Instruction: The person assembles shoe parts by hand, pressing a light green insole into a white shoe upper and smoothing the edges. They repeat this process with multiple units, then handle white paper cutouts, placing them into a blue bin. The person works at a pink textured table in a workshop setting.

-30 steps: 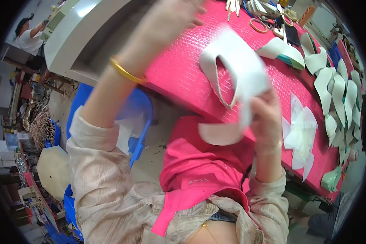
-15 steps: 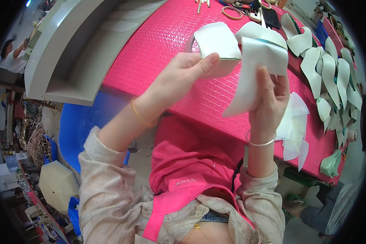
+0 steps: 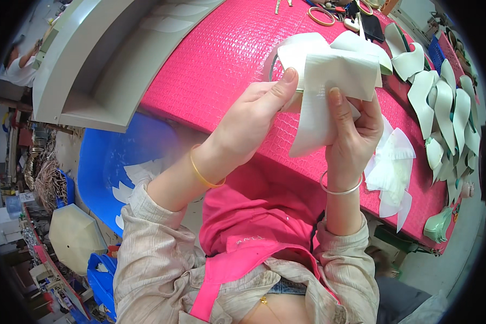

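Observation:
My left hand (image 3: 248, 116) is closed, thumb on top, on a white curved piece (image 3: 291, 51) with a thin green edge. My right hand (image 3: 353, 121) pinches a folded, curved white sheet (image 3: 316, 116) with faint small print, thumb in front and fingers behind. This sheet overlaps the left hand's piece, so whether the two are joined cannot be told. Behind the sheet shows another white curved piece (image 3: 364, 46) with a green edge; its hold is hidden. Both hands are above the near part of the pink table (image 3: 210, 70).
Several white curved pieces (image 3: 443, 105) lie overlapped on the right. Crumpled white sheets (image 3: 391, 167) rest nearer, beside a light green bundle (image 3: 437, 224). Rings (image 3: 321, 16) and small tools lie at the back. A grey shelf (image 3: 97, 108) and blue container (image 3: 100, 162) with white scraps are on the left.
The right hand's sheet has moved left, over the left hand's piece, and now shows its printed side. The left hand has moved slightly right.

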The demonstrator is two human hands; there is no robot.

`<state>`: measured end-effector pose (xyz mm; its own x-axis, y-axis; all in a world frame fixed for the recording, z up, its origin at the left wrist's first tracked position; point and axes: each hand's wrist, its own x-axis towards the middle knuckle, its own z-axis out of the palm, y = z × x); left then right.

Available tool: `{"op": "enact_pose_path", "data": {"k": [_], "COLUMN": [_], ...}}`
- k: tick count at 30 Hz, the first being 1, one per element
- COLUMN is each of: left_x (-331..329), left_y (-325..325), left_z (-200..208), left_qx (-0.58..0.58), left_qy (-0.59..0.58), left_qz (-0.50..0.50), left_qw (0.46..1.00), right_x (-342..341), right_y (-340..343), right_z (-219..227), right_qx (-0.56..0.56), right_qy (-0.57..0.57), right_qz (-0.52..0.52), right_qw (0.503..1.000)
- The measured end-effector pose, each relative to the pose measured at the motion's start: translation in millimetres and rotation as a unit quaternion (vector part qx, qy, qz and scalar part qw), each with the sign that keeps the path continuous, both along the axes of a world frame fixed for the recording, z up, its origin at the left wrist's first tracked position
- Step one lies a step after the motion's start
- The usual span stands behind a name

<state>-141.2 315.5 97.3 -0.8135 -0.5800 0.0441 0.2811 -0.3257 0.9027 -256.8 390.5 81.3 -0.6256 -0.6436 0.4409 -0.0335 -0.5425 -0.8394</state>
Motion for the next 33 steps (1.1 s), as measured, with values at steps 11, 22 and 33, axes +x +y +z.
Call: {"op": "enact_pose_path", "data": {"k": [11, 22, 33], "left_x": [5.0, -28.5, -33.1], "left_y": [-3.8, -44.1, -39.3], "left_z": [4.3, 55.9, 71.6], "left_qx": [-0.104, -0.009, 0.005], "left_qy": [-0.082, -0.041, -0.019], "left_qz": [0.012, 0.03, 0.018], "left_qw": [0.991, 0.999, 1.0], "right_x": [4.7, 23.5, 8.3], "right_y": [-3.4, 1.3, -24.1], "right_z": [2.2, -2.0, -15.5], "right_qx": [0.015, 0.011, 0.007], "right_qy": [0.04, -0.027, -0.026], "right_qz": [-0.028, -0.017, -0.03], "right_qw": [0.999, 0.999, 0.999]}}
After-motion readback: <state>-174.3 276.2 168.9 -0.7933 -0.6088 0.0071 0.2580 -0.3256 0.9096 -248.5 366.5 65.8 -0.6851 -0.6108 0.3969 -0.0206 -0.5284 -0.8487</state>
